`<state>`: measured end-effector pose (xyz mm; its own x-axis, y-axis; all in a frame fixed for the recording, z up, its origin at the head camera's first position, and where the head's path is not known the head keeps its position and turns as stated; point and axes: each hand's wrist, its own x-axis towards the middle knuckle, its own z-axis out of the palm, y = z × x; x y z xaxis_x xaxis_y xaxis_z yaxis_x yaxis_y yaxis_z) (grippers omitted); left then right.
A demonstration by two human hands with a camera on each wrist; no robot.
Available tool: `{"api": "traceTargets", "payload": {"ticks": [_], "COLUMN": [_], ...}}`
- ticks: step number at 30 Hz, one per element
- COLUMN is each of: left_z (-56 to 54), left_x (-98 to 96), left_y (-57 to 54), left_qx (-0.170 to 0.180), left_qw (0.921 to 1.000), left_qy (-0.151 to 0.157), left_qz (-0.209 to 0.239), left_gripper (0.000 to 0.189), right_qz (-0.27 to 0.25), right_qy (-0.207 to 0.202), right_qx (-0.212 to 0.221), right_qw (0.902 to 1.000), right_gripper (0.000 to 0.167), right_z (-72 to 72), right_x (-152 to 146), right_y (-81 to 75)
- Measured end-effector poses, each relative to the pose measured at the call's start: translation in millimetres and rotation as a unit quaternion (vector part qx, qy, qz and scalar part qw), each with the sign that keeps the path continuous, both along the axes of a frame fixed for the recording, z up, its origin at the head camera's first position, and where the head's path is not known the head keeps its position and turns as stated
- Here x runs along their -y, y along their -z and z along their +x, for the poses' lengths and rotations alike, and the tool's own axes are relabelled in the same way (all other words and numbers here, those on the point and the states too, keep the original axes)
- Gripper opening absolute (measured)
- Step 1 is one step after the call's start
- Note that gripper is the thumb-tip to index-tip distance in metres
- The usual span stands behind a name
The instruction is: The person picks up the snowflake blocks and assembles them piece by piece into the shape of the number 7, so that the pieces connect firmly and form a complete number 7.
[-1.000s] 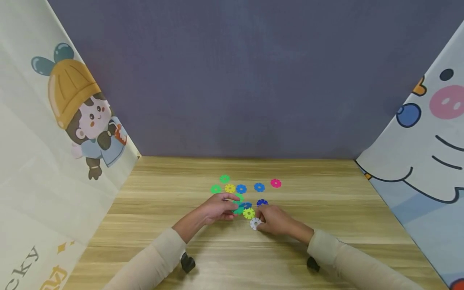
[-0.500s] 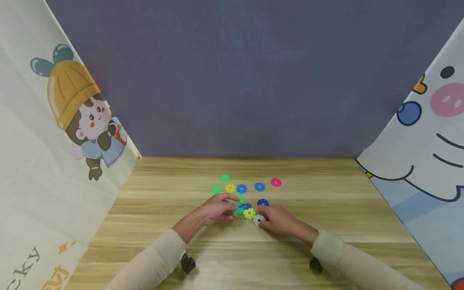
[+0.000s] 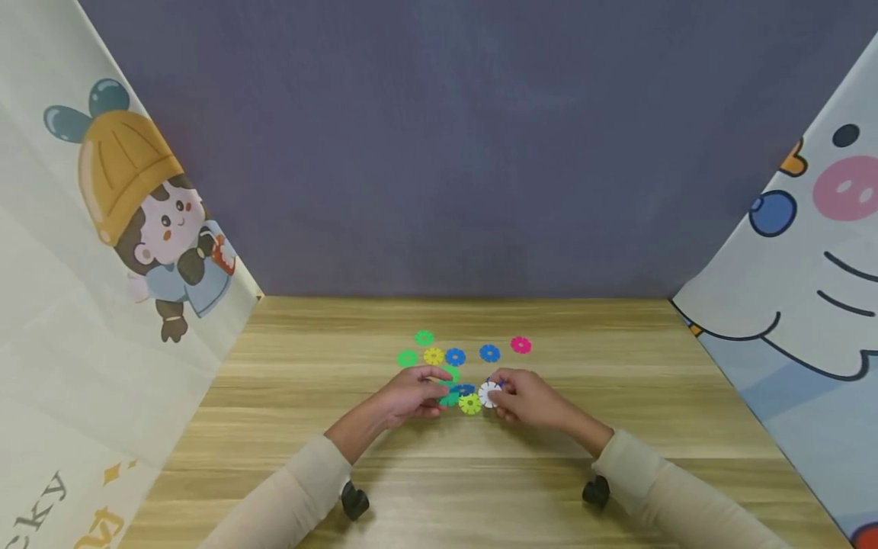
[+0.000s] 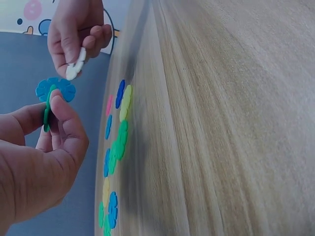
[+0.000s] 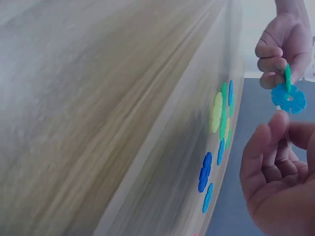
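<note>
My left hand (image 3: pixel 414 393) pinches a green notched plastic disc (image 4: pixel 47 110) between thumb and fingers. A blue notched disc (image 4: pixel 61 88) is slotted crosswise into the green one and sticks out toward the other hand. My right hand (image 3: pixel 524 396) pinches a white notched disc (image 3: pixel 489 394), raised above the table with its face showing in the head view. In the left wrist view, the white disc hangs just apart from the blue one. Only a sliver of white shows past the right fingertips in the right wrist view.
Loose notched discs lie flat on the wooden table (image 3: pixel 315 335): yellow-green (image 3: pixel 469 403), pink (image 3: pixel 520 345), yellow (image 3: pixel 434 356), plus several blue and green ones. A dark blue disc (image 5: pixel 205 172) is mostly covered by the right hand in the head view. A grey wall (image 3: pixel 439 152) rises behind.
My right hand has lifted the white disc and brought it forward beside the blue one, turning its face more toward the head camera. The left hand has stayed nearly still.
</note>
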<state>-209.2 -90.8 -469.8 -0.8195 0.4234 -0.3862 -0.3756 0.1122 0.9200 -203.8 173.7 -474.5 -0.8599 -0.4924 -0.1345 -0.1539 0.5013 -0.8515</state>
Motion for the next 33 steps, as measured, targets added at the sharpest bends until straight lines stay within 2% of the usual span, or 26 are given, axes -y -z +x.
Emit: {"api": "traceTargets", "payload": {"ticks": [6, 14, 24, 33], "left_z": [-0.2, 0.8, 3.0, 4.0], "left_x": [-0.5, -1.7, -3.8, -7.3], "left_y": [-0.3, -0.5, -0.6, -1.4], "left_qx": [-0.001, -0.01, -0.021, -0.032], "left_qw": [1.0, 0.9999, 0.9998, 0.9994], "left_qy": [0.0, 0.003, 0.004, -0.006], "left_qz": [0.002, 0.004, -0.005, -0.011], "left_gripper": [0.043, 0.04, 0.041, 0.041], "right_qz": [-0.052, -0.081, -0.116, -0.129], "right_qy": [0.025, 0.034, 0.042, 0.045], "right_qx": [0.06, 0.096, 0.124, 0.128], "right_qw": [0.9965, 0.9915, 0.9845, 0.9823], "right_gripper": [0.018, 0.018, 0.021, 0.024], "right_z": [-1.2, 0.3, 1.2, 2.0], "right_x": [0.7, 4.2, 4.1, 6.3], "right_y": [-1.3, -5.0, -2.6, -1.5]}}
